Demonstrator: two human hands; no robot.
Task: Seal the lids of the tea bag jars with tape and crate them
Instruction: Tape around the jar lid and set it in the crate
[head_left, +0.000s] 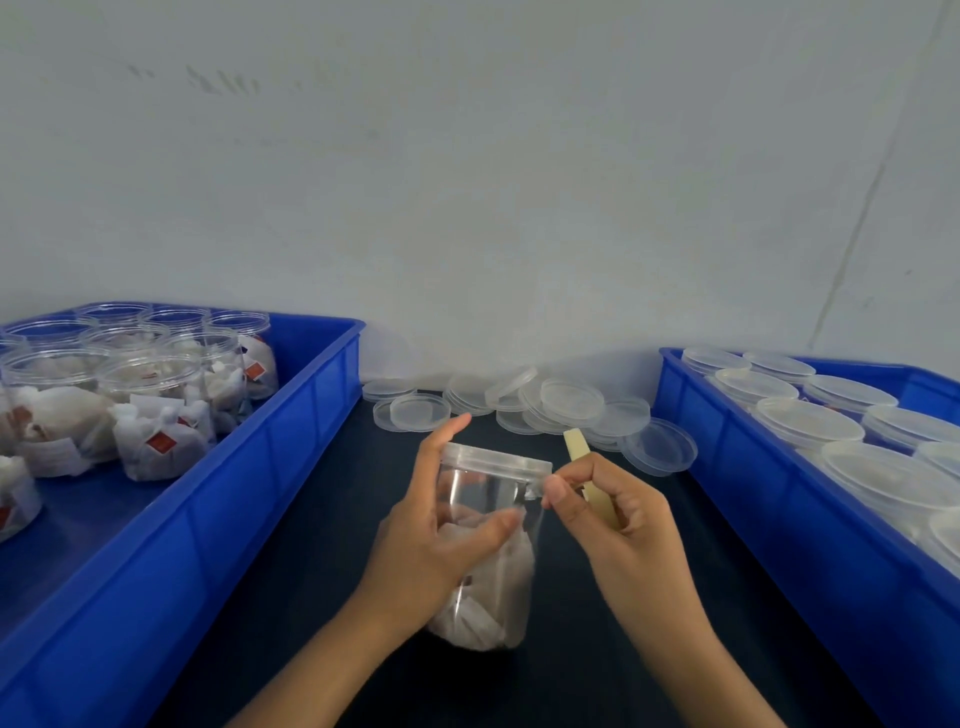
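A clear plastic jar (488, 545) with tea bags in its lower half stands on the dark table, a clear lid (496, 460) on top. My left hand (441, 530) grips the jar's left side, thumb across the front. My right hand (613, 514) presses its thumb at the lid's right edge, where a small piece of clear tape seems to sit, and holds a pale yellow strip (589, 478) between its fingers.
A blue crate (291, 436) on the left holds several open jars of tea bags (150, 410). A blue crate (737, 467) on the right holds several lidded jars (810, 421). Loose clear lids (519, 402) lie heaped by the wall behind the jar.
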